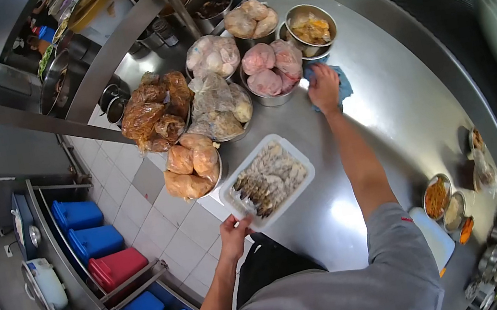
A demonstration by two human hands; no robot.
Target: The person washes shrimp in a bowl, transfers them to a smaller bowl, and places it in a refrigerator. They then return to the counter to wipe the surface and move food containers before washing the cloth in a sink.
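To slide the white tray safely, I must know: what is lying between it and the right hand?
Only bare steel counter lies between the white tray and the right hand; the head view shows this stretch.

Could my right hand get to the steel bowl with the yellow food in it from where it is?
Yes, most likely. Your right hand is on the blue cloth close to that bowl, nothing tall seems to stand between them, and the bowl looks uncovered.
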